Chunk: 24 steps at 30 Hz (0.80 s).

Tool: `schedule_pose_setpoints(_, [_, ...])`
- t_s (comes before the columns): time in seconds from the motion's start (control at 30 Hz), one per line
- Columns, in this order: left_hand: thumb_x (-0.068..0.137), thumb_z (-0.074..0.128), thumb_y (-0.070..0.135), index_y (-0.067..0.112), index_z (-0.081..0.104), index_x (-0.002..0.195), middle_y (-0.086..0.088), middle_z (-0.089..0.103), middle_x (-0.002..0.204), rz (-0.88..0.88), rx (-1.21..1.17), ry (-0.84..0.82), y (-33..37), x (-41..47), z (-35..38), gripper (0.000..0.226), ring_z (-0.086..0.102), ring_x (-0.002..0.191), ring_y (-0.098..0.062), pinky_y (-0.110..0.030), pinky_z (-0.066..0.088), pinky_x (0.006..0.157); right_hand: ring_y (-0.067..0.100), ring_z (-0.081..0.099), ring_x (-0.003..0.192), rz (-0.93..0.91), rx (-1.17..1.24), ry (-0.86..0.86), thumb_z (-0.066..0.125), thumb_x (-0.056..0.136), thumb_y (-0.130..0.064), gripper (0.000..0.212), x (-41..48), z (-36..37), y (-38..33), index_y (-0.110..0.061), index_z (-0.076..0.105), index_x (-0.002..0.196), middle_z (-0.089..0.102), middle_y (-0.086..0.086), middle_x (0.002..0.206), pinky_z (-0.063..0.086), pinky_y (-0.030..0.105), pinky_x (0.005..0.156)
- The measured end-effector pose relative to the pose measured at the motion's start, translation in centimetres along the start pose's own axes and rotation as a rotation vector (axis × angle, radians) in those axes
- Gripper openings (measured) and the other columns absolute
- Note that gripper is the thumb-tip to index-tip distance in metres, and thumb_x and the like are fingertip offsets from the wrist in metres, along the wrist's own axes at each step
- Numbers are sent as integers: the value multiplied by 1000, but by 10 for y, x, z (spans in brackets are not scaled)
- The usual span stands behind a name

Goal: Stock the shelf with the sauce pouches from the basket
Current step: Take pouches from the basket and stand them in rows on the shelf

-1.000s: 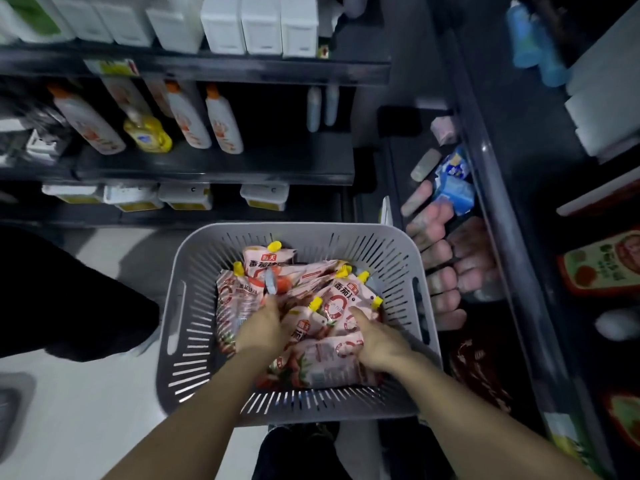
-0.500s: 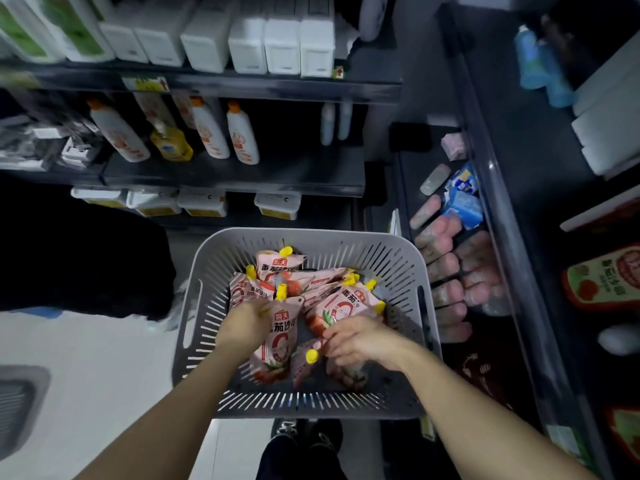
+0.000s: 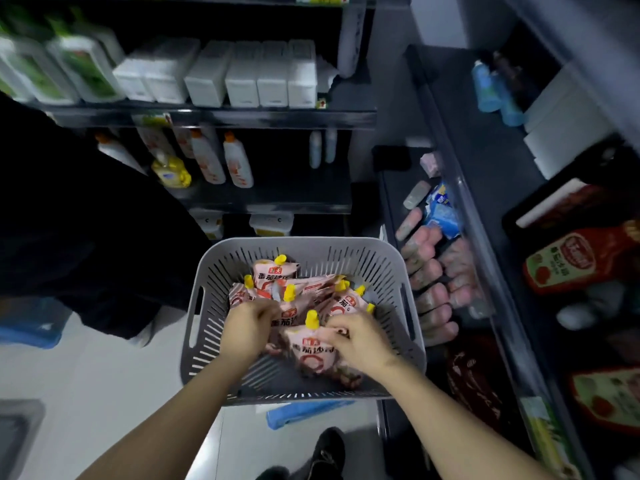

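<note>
Left hand [image 3: 247,329] curled round pink yellow-capped sauce pouches [image 3: 275,273], right hand [image 3: 356,336] pinching one – both inside grey slotted plastic basket [image 3: 304,242]; dark shelves [image 3: 277,200] w/ bottles [image 3: 237,164] behind.

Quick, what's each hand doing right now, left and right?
Left hand: fingers curled round the middle pouch in the basket.
Right hand: gripping the front pouch near its yellow cap.

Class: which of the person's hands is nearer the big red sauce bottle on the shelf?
Right. The right hand sits in the half of the basket toward the red sauce bottle; the left hand is in the far half.
</note>
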<state>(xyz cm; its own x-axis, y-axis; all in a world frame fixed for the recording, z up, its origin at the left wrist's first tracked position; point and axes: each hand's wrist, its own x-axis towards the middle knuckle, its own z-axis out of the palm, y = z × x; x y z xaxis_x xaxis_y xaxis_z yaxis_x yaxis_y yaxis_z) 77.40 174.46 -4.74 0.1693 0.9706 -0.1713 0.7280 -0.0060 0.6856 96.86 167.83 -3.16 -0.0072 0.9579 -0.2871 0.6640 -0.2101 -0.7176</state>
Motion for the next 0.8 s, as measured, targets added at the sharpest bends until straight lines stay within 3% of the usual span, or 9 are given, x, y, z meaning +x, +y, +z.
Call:
schedule_pose_setpoints(0.13, [88,63,11,11,77,92,-6,76,88,114,-78,55,25,4,-25,14,69,82,-22,-35,53,76,15,65,73,58,147,360,71,84,-33,15,-20,-20,-9,-19,74,81,70,-9,72,53,38,71])
schedule_pose_setpoints(0.33, [90,63,16,14,74,85,1,73,81,293,-206,7,74,-8,-62,13,68,80,-18,-36,53,76,4,56,61,97,186,769,71,84,-33,12,-76,-53,-47,-22,73,83,66,-12,65,49,32,63])
schedule_pose_setpoints(0.5, [90,61,10,15,74,87,6,70,80,505,-298,-66,131,-41,-87,14,64,80,-13,-32,50,75,22,65,74,177,138,933,65,87,-35,16,-142,-75,-85,-22,73,80,71,-1,72,50,41,69])
schedule_pose_setpoints(0.6, [90,60,5,15,72,83,13,67,73,618,-386,-125,166,-69,-97,18,59,69,6,-22,47,70,15,57,60,187,103,1047,62,88,-32,24,-186,-86,-97,-28,62,64,60,-8,58,46,40,60])
schedule_pose_setpoints(0.67, [90,59,4,20,69,78,15,65,70,683,-416,-167,187,-87,-99,21,57,65,11,-16,44,65,10,46,54,201,99,1130,63,88,-28,33,-217,-92,-105,-26,52,57,51,-9,53,41,37,57])
schedule_pose_setpoints(0.8, [90,60,6,19,68,79,13,66,73,769,-474,-247,224,-126,-98,19,58,68,7,-19,46,67,18,61,68,226,68,1260,61,87,-28,21,-280,-101,-119,-18,63,68,65,-4,66,51,41,66])
